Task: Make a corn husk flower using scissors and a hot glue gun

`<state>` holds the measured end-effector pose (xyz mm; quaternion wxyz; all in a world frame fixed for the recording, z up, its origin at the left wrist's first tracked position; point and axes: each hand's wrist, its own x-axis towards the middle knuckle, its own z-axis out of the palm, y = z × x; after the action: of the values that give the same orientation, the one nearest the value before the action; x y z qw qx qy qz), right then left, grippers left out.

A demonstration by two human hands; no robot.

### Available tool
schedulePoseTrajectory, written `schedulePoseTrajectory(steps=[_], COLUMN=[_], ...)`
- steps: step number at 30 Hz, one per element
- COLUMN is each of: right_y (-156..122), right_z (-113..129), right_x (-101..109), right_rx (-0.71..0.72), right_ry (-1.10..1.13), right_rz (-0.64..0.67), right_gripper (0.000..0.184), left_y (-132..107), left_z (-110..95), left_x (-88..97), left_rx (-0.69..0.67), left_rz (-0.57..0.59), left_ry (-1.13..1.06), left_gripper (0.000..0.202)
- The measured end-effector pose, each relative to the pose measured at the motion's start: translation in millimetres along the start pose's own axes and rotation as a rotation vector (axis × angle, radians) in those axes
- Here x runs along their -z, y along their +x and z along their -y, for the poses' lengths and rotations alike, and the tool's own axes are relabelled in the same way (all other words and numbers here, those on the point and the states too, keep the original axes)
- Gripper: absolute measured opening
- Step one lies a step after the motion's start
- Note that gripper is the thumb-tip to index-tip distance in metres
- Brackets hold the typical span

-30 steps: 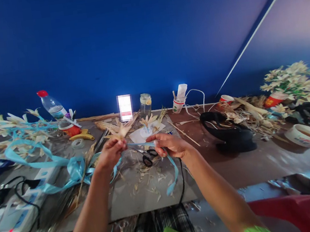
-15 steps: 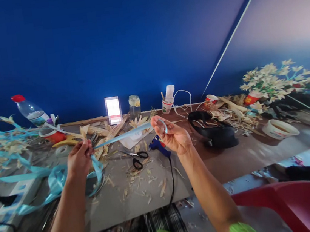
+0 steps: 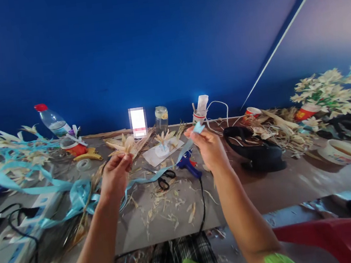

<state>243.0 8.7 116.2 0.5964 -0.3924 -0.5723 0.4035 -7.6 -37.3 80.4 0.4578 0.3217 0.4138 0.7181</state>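
Observation:
My left hand (image 3: 116, 171) is closed in a pinch below a cream dried-husk flower (image 3: 127, 144), whose petals stand up above the fingertips. My right hand (image 3: 209, 146) pinches a light-blue ribbon (image 3: 149, 178) near its end, and a short tip sticks up past the fingers. From there the ribbon sags down and leftward, passing below my left hand. Under its slack lie black-handled scissors (image 3: 163, 181) and a blue glue gun (image 3: 189, 165). Behind, between the hands, another husk flower (image 3: 164, 138) stands over a white piece of paper (image 3: 151, 157).
A tilted bottle (image 3: 52, 122), a red cup (image 3: 76, 147) and tangled ribbon (image 3: 81, 195) lie left, above a power strip (image 3: 30, 232). At the back stands a glass jar (image 3: 161, 118). To the right are a black strapped object (image 3: 259, 157), a bowl (image 3: 343, 151) and husk scraps (image 3: 278, 128).
The ribbon, earlier drawn straight between both hands, now hangs slack from my right hand. My left hand has moved right with the flower. The view has turned slightly left.

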Motion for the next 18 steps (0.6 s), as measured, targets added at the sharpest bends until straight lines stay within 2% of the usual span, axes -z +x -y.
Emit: schedulePoseTrajectory(steps=[3, 5, 8, 12, 18], right_y=[-8, -13, -14, -13, -12], right_z=[-1, -7, -19, -31, -52], right_x=[-27, -45, -62, -70, -79], right_rx=[-0.156, -0.252, -0.184, -0.090, -0.046], right_ry=[0.131, 0.095, -0.087, -0.293, -0.321], right_rz=[0.259, 0.416, 0.438, 0.373, 0.288], right_gripper=[0.028, 0.027, 0.031, 0.035, 0.015], left_y=[-5, -7, -7, -2, 2], left_z=[9, 17, 28, 39, 54], left_x=[-17.5, -23.4, -24.0, -17.1, -12.2], left_rx=[0.085, 0.139, 0.226, 0.290, 0.364], left_rz=[0.097, 0.147, 0.210, 0.270, 0.264], left_ry=[-0.120, -0.163, -0.210, -0.264, -0.248], left_gripper=[0.022, 0.021, 0.020, 0.018, 0.023])
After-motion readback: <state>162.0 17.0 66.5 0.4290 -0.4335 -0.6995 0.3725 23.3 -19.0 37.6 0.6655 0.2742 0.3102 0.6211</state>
